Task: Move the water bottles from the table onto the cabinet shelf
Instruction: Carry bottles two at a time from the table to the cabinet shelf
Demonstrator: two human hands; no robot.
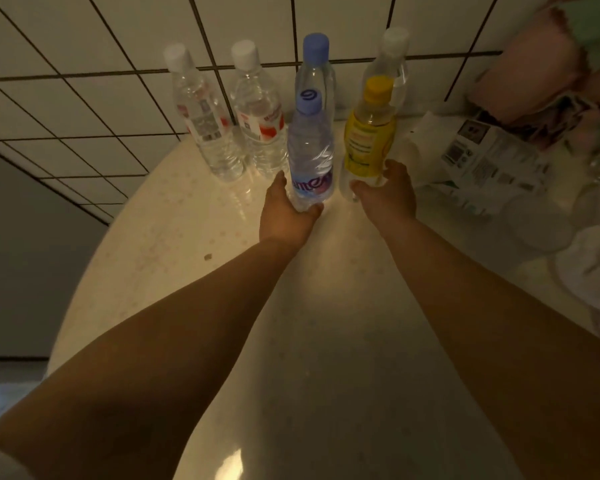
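Six bottles stand on the tabletop [194, 271]; the blue-capped bottle [310, 154] sits at twelve o'clock of the left hand [286, 213], which grips its base. The right hand [388, 195] curls round the yellow-labelled bottle [369, 143], hands apart.

Printed paper package [489, 161] at right, pink fabric [541, 64] behind it, tiled floor [84, 98] beyond

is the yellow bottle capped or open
Capped: the yellow-label bottle has its yellow cap on the neck, while the right hand grips its base.
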